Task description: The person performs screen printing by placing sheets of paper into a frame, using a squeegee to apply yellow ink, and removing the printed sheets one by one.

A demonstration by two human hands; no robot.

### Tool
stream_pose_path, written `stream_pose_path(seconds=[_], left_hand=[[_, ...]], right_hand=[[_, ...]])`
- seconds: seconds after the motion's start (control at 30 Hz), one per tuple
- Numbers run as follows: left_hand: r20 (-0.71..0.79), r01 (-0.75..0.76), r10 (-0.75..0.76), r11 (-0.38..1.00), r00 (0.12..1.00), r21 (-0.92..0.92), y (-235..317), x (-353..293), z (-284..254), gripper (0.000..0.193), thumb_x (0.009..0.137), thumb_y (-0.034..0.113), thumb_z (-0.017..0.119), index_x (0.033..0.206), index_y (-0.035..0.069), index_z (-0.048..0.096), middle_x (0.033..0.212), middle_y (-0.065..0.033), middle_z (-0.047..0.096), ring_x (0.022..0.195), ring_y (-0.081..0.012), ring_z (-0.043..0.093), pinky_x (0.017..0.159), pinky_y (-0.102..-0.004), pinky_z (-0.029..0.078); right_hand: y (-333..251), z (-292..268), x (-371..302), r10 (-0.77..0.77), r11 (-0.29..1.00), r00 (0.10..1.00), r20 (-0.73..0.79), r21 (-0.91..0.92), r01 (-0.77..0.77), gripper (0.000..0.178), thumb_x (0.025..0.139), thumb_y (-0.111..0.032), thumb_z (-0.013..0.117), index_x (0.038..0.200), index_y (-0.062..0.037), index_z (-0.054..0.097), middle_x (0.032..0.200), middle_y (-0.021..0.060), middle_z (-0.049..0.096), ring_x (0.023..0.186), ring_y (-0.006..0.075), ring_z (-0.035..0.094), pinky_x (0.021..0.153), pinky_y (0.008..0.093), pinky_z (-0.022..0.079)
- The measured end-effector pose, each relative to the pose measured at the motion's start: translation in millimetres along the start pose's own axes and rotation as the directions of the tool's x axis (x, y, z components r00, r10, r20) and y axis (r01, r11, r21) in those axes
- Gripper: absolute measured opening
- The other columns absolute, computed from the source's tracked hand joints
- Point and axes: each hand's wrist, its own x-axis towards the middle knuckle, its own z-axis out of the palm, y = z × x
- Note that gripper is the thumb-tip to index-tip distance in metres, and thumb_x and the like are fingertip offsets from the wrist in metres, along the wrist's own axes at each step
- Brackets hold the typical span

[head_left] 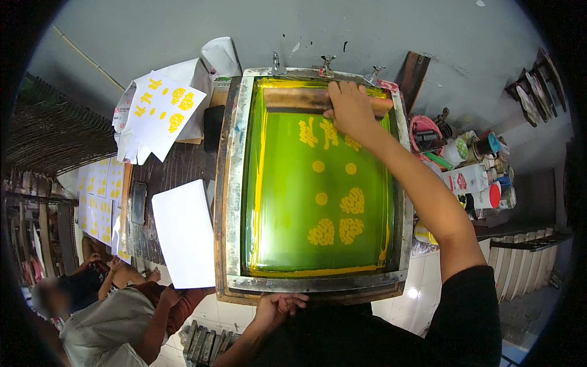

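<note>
Left hand (278, 304), nearest the lens, curls its fingers over the near edge of the screen-printing frame (235, 183), thumb hidden beneath. Right hand (350, 110) closes over the wooden squeegee (293, 100) at the far end of the green mesh; blade edge hard to make out. White paper stack (183, 232) lies left of frame

Looks like a small screen-printing workshop: a framed green mesh screen (315, 183) clamped on a worn bench (177, 168), freshly printed yellow sheets (160, 113) drying around, and ink pots (483, 174) cluttering the side shelf.
</note>
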Motion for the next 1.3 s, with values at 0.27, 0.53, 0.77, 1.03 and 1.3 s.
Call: stream_pose_path(seconds=[0.27,0.53,0.77,1.03,1.3], left_hand=[[0.037,-0.049,0.054,0.992,0.998,-0.118,5,0,8,0.022,0.081,0.010,0.052,0.060,0.005,0.052,0.111,-0.0311,0.071,0.096,-0.0383,0.070,0.072,-0.0392,0.053],[-0.014,-0.068,0.067,0.994,0.998,-0.080,8,-1,12,0.021,0.083,0.010,0.053,0.064,0.003,0.059,0.107,-0.0299,0.072,0.092,-0.0385,0.071,0.071,-0.0372,0.055],[0.226,-0.139,0.168,0.981,0.960,-0.137,-1,7,-3,0.036,0.097,0.018,0.051,0.113,-0.010,0.067,0.114,-0.0230,0.074,0.095,-0.0279,0.073,0.072,-0.0314,0.053],[0.156,-0.131,0.146,0.986,0.977,-0.102,2,7,1,0.028,0.093,0.015,0.055,0.081,-0.006,0.070,0.105,-0.0237,0.073,0.085,-0.0271,0.069,0.069,-0.0313,0.054],[0.249,-0.168,0.193,0.979,0.949,-0.120,3,12,-5,0.037,0.094,0.013,0.053,0.122,-0.008,0.064,0.108,-0.0213,0.074,0.089,-0.0257,0.072,0.073,-0.0321,0.054]], right_hand=[[37,-2,44,0.036,0.975,0.975,0.221,0.204,-0.083,0.041,0.091,-0.026,0.073,0.119,-0.0018,0.057,0.117,0.0195,0.066,0.113,0.0368,0.060,0.096,0.0499,0.042],[34,15,51,0.031,0.999,0.996,0.084,0.040,-0.035,0.037,0.093,-0.026,0.070,0.118,-0.0022,0.057,0.114,0.0196,0.066,0.114,0.0377,0.059,0.097,0.0504,0.042],[10,-17,12,0.030,0.993,0.944,0.330,0.100,-0.067,0.036,0.096,-0.029,0.068,0.118,-0.0039,0.055,0.113,0.0207,0.066,0.113,0.0397,0.061,0.096,0.0545,0.043],[-78,-81,-124,0.035,0.967,0.942,0.334,0.226,-0.116,0.033,0.092,-0.023,0.069,0.113,-0.0016,0.057,0.111,0.0217,0.065,0.107,0.0409,0.060,0.091,0.0523,0.044],[-173,-150,-248,0.030,0.974,0.995,0.092,0.221,-0.050,0.019,0.086,-0.016,0.066,0.098,-0.0048,0.057,0.094,0.0132,0.058,0.091,0.0319,0.056,0.080,0.0456,0.041]])
